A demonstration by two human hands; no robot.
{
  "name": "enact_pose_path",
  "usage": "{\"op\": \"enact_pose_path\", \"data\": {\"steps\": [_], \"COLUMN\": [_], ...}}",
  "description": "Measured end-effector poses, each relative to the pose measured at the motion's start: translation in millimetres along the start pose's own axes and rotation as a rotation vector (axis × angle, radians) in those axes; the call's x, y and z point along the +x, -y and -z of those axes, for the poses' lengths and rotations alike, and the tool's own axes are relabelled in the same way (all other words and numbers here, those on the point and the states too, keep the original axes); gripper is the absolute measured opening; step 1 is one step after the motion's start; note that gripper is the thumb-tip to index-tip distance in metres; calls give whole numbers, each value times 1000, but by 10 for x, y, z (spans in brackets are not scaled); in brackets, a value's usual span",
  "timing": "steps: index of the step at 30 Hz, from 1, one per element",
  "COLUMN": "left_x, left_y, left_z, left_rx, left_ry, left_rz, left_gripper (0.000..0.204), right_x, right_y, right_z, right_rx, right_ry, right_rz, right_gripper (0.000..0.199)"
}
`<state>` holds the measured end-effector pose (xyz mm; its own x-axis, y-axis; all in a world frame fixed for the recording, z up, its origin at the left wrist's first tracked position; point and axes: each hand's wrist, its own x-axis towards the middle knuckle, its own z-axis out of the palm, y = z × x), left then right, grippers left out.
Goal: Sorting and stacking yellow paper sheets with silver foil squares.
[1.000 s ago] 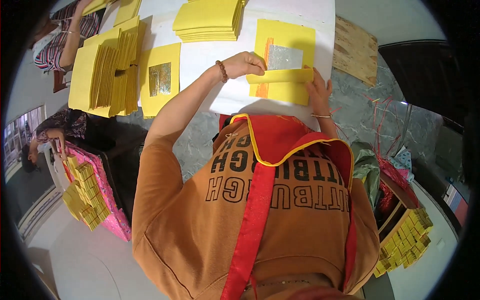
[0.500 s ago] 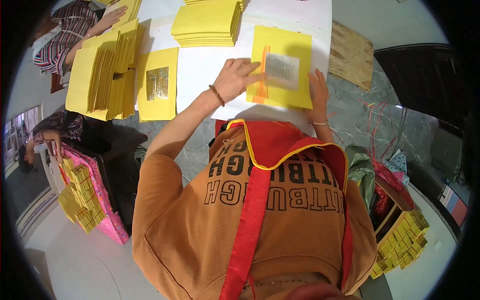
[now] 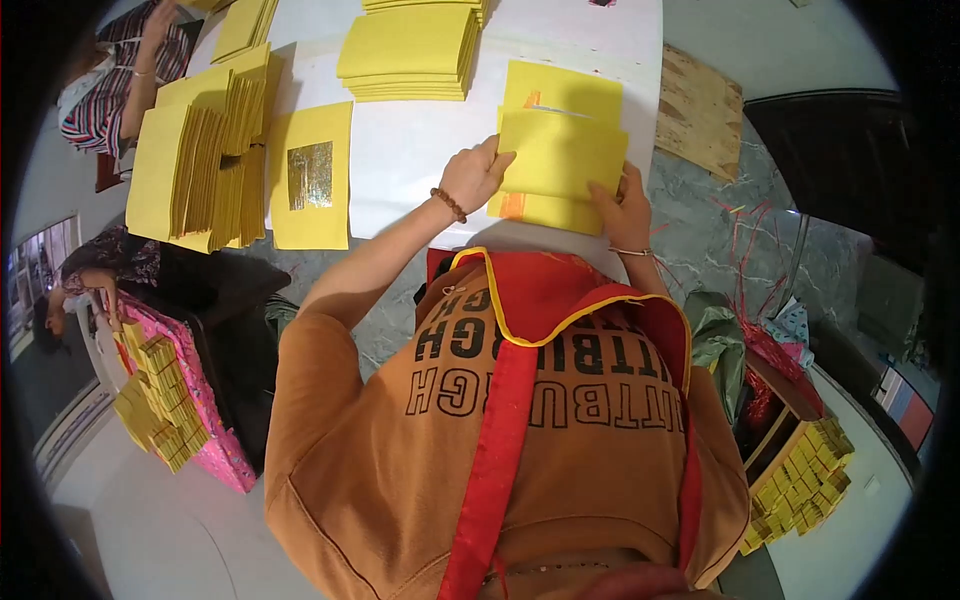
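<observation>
On the white table in front of me, a plain yellow paper sheet [image 3: 562, 150] bends or folds over a yellow backing with orange marks. A sliver of pale patch shows along its upper edge; the rest of the patch is hidden. I cannot tell whether this is one sheet or several. My left hand [image 3: 474, 174] pinches the sheet's left edge, a beaded bracelet on the wrist. Closed on its lower right edge is my right hand [image 3: 625, 205]. Left of them lies a flat yellow sheet [image 3: 335, 165] with a shiny gold foil square [image 3: 310, 175].
A pile of folded yellow papers [image 3: 405, 50] sits at the far middle. Thick upright bundles [image 3: 190, 150] stand on the left, near a co-worker's arm [image 3: 140, 95]. Beyond them, another person is beside a pink box [image 3: 190, 370]. A box of yellow bundles [image 3: 805, 480] is at right.
The foil patch is now mostly covered by yellow paper. My left hand has shifted from the sheet's face to its edge; my right fingers have closed on it. The co-worker's hand has lifted.
</observation>
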<state>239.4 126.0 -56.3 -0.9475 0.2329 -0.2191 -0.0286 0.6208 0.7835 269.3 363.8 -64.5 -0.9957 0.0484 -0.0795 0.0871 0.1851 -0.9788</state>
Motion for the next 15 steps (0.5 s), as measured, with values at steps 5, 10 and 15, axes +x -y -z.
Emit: {"op": "enact_pose_path", "data": {"steps": [5, 10, 15], "left_x": [97, 161, 148], "left_y": [66, -13, 85], "left_z": [-39, 27, 5], "left_rx": [5, -24, -145], "left_ry": [-11, 31, -21], "left_rz": [141, 198, 174], "left_gripper": [30, 32, 35], "right_x": [82, 161, 158], "right_y": [30, -210, -87], "right_z": [2, -4, -32], "right_rx": [-150, -222, -347], "right_ry": [17, -14, -22], "right_rz": [25, 69, -127], "right_gripper": [52, 45, 43]}}
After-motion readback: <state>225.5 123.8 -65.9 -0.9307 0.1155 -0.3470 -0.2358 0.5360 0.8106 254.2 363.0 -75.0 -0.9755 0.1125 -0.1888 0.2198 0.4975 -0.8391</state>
